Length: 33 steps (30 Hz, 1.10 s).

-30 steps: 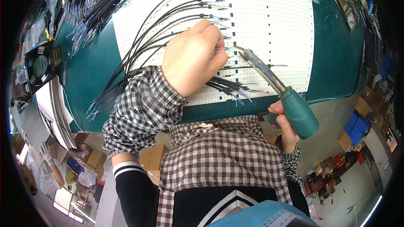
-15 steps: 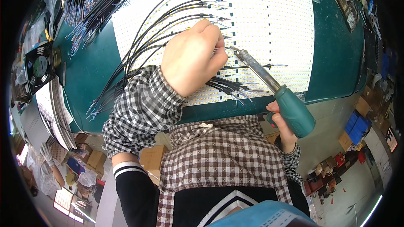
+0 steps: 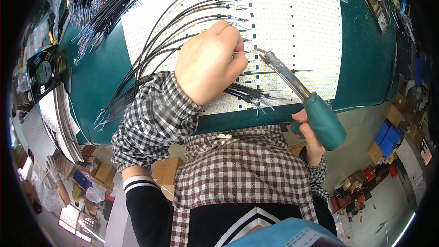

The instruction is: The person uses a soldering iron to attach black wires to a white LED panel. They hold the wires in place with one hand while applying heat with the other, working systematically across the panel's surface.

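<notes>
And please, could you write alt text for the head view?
A person's right grip holds a green-handled soldering tool, its tip near the curled left grip; black cables lie across dotted white boards on a green table.

The worktop (image 3: 366,71) is coloured dark green. The panel (image 3: 318,41) is finished in white, dotted with yellow and black. The cables (image 3: 245,92) are sheathed in black. The soldering iron's handle (image 3: 325,123) is coloured green. The sleeves (image 3: 153,121) are checked in black and white, the apron (image 3: 242,169) in brown and white.
</notes>
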Motion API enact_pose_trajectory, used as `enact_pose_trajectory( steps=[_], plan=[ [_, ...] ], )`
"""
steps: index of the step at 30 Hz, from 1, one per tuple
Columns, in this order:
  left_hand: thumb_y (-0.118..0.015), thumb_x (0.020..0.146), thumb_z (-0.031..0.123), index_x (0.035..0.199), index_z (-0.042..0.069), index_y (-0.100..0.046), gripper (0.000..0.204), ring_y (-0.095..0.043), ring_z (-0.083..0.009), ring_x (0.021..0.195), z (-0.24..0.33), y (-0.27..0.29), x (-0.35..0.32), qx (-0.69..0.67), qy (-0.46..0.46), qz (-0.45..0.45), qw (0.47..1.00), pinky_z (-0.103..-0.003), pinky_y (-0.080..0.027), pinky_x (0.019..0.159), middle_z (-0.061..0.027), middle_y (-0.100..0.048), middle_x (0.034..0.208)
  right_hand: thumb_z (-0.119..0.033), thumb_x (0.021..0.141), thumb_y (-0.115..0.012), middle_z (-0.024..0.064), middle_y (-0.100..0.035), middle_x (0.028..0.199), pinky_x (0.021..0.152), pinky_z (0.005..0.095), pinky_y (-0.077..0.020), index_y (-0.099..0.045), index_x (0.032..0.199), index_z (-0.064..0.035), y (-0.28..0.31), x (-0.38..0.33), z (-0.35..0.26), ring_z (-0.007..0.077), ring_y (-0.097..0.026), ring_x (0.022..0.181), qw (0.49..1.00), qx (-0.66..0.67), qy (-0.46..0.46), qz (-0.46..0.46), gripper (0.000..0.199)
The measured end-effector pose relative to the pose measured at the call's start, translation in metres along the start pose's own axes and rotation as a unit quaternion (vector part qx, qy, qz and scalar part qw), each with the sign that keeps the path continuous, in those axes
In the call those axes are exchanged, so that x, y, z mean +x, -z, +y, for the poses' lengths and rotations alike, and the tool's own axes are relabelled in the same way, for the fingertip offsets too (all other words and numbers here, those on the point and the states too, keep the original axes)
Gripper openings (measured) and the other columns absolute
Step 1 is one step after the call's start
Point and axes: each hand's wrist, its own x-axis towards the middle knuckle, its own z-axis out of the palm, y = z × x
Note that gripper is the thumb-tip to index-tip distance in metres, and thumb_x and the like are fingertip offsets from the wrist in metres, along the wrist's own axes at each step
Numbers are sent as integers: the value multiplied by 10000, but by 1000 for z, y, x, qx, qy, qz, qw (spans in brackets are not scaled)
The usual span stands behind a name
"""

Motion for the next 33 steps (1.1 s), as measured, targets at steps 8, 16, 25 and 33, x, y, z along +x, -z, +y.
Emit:
enact_pose_trajectory(
  steps=[8,16,25,33],
  plan=[
    [-722,832,48,883,27,-642,97,-652,-221,733,-1,2,-1,-33,-5,-2,999,-331,-522,653,-80,-623,844,-148,786,-885,178,-753,1029,856,351,-600,-545,1342,99,6,0,3,220,-744,947,999,-37,3,-14,697],
    [-742,862,48,928,21,-662,107,-590,-145,688,-10,5,-3,-97,-33,-40,994,-260,-492,629,-47,-613,843,-297,936,-710,258,-682,1161,801,400,-609,-626,1228,91,-10,5,-21,275,-714,900,998,14,-36,44,492],
    [-728,826,33,881,23,-660,88,-573,-124,662,-2,-5,-2,-101,28,6,994,-263,-489,602,-44,-608,820,-266,937,-709,260,-682,1165,806,395,-606,-624,1235,89,-8,5,-19,275,-712,903,998,26,-32,37,472],
    [-704,768,67,796,35,-636,81,-662,-289,713,-4,-4,1,-121,51,3,991,-383,-540,641,-110,-636,794,-149,847,-817,221,-709,1113,849,379,-617,-556,1303,99,0,0,-6,268,-729,981,998,50,-30,12,580]
  ],
)
